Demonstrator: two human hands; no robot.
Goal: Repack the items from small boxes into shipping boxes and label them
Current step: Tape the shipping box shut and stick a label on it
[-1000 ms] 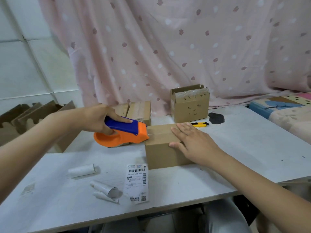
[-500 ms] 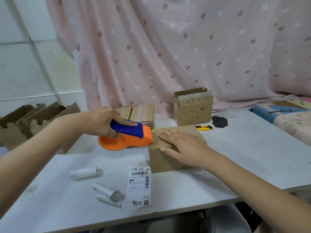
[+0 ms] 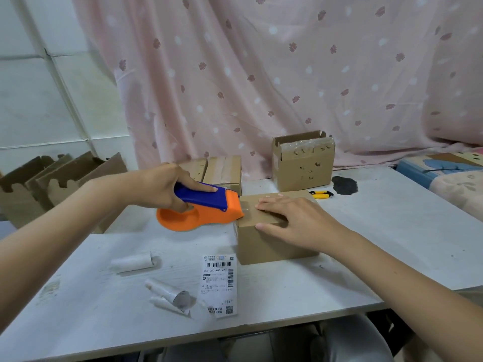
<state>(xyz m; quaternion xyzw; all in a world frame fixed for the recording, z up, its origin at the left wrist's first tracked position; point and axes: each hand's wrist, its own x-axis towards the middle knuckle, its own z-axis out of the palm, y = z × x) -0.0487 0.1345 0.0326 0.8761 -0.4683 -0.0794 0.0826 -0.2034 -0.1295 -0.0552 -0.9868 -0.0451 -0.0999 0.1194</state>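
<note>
A closed brown shipping box [image 3: 264, 244] stands in the middle of the white table [image 3: 392, 231]. My left hand [image 3: 164, 186] grips the blue handle of an orange tape dispenser [image 3: 203, 212], whose nose touches the box's top left edge. My right hand [image 3: 295, 220] lies flat on the box top with straight fingers, pressing on clear tape near the dispenser. A printed shipping label [image 3: 219, 282] lies flat on the table in front of the box.
An open small box [image 3: 303, 163] with bubble wrap stands at the back; two taped boxes [image 3: 222, 171] stand behind the dispenser. A yellow utility knife [image 3: 321, 194] lies near a black stain. Curled backing papers [image 3: 167, 293] lie front left. Flat cartons [image 3: 52, 184] lean at the left.
My right hand has slid left across the box top toward the dispenser. The dispenser stays at the box's left edge in my left hand.
</note>
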